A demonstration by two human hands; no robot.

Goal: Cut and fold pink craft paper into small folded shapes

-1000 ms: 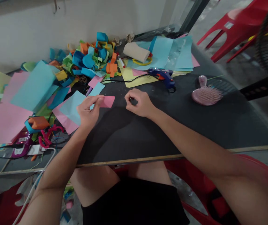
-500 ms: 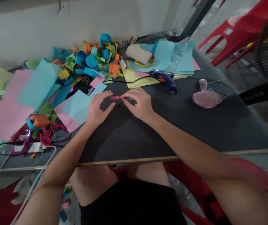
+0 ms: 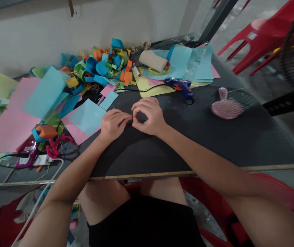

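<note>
My left hand (image 3: 113, 124) and my right hand (image 3: 150, 116) meet fingertip to fingertip over the dark tabletop. Between them is a thin pink-red strip (image 3: 137, 117), mostly hidden by the fingers; its material cannot be made out. Thumb and forefinger of my left hand pinch its left part. My right hand is also closed in a pinch on the strip, its thumb and forefinger forming a ring. Just left of my left hand lie a light blue sheet (image 3: 87, 116) and a pink sheet (image 3: 78, 136) under it.
Behind my hands is a heap of folded colored paper pieces (image 3: 102, 67). A blue glue gun (image 3: 183, 90), a cardboard tube (image 3: 152, 60) and yellow-handled scissors (image 3: 159, 71) lie at the back. A pink hairbrush (image 3: 225, 108) is right; a purple device (image 3: 28, 153) and white cable (image 3: 61, 168) are left.
My left hand has moved right and closed its fingers on the strip. My right fingers have curled into a ring-shaped pinch. The strip is now mostly covered, and the view has shifted slightly.
</note>
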